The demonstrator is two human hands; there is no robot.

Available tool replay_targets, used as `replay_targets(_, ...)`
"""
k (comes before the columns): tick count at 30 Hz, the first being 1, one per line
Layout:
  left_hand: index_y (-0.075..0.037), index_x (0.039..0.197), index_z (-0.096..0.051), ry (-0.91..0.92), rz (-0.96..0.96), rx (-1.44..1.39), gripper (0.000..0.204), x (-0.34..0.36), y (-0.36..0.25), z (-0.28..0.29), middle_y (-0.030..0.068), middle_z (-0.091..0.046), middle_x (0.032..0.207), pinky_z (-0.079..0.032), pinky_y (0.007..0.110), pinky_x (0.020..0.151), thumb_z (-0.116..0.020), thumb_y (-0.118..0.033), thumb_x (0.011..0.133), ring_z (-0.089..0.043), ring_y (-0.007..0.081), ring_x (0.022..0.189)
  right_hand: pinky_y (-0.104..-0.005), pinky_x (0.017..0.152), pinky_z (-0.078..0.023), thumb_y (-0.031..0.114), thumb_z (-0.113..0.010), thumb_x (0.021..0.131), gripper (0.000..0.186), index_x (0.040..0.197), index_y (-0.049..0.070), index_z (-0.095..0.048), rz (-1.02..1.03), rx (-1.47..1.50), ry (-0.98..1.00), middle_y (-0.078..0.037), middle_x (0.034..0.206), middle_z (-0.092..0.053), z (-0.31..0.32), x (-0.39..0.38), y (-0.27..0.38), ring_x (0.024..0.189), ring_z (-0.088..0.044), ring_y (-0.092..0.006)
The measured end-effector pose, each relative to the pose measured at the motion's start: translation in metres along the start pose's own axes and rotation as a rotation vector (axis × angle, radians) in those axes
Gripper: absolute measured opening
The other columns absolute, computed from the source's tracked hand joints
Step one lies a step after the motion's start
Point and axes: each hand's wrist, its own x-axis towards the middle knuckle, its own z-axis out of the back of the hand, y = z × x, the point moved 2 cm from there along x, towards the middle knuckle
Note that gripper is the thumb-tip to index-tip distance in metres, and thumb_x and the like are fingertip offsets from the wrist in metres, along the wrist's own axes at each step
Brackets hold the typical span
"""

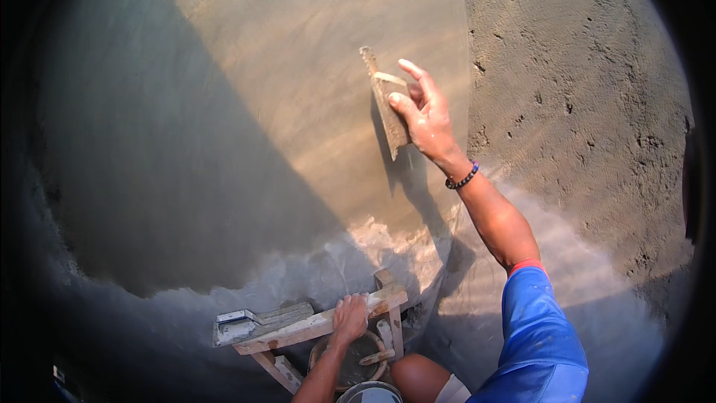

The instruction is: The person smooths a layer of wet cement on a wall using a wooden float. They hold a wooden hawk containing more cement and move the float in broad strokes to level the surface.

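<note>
My right hand (430, 121), raised on an outstretched arm, holds a flat, mortar-crusted plastering float (388, 113). Its thumb presses the near face, while some fingers stretch out beyond the edge. The float is tilted and close to a smooth plastered surface (298, 82), on which its shadow falls; whether it touches I cannot tell. Low in the head view, my left hand (350, 319) is closed round the top bar (287, 334) of a small wooden stand. At the bar's left end lies a grey metal-edged trowel (239, 325).
Under the stand is a round bucket (317, 354) of grey mix, with a wooden-handled tool (377, 357) across its rim. Another pail (371, 394) stands by my knee (421, 377). Rough, pitted render (574, 89) covers the right side. A broad shadow darkens the left.
</note>
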Motion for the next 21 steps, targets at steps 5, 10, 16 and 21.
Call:
replay_targets(5, -0.003, 0.132, -0.058, 0.029, 0.001, 0.011, 0.043, 0.003, -0.006, 0.002, 0.0146, -0.062, 0.118, -0.041, 0.048, 0.1, -0.058, -0.016, 0.091, -0.056, 0.0328, 0.115, -0.0406, 0.089, -0.056, 0.022, -0.067, 0.092, 0.037, 0.128, 0.015, -0.066, 0.293, -0.732, -0.348, -0.017, 0.114, -0.073, 0.119, 0.169, 0.013, 0.103, -0.072, -0.0317)
replay_targets(10, -0.003, 0.133, -0.057, 0.073, 0.005, 0.002, 0.043, 0.007, -0.012, -0.002, 0.0152, -0.061, 0.118, -0.041, 0.048, 0.1, -0.056, -0.013, 0.091, -0.055, 0.033, 0.116, -0.0454, 0.1, -0.05, 0.03, -0.063, 0.092, 0.044, 0.134, 0.018, -0.063, -0.006, -1.138, -0.249, -0.019, 0.124, -0.069, 0.144, 0.25, -0.001, 0.116, -0.064, -0.0387)
replay_targets(16, -0.003, 0.131, -0.057, 0.068, -0.003, 0.045, 0.043, -0.004, 0.0, -0.004, 0.016, -0.061, 0.116, -0.041, 0.048, 0.097, -0.056, -0.011, 0.089, -0.055, 0.0331, 0.114, -0.0503, 0.094, -0.051, 0.021, -0.062, 0.091, 0.04, 0.129, 0.011, -0.065, -0.072, -1.054, -0.251, -0.026, 0.113, -0.069, 0.129, 0.124, -0.052, 0.107, -0.065, -0.0443)
replay_targets(21, -0.003, 0.129, -0.057, 0.055, -0.046, 0.044, 0.04, 0.005, -0.008, -0.004, 0.0152, -0.061, 0.112, -0.042, 0.048, 0.095, -0.054, -0.011, 0.09, -0.056, 0.0329, 0.111, -0.0514, 0.094, -0.05, 0.015, -0.062, 0.092, 0.042, 0.134, 0.01, -0.06, -0.167, -1.025, -0.195, -0.027, 0.111, -0.068, 0.142, -0.036, -0.101, 0.107, -0.064, -0.0443)
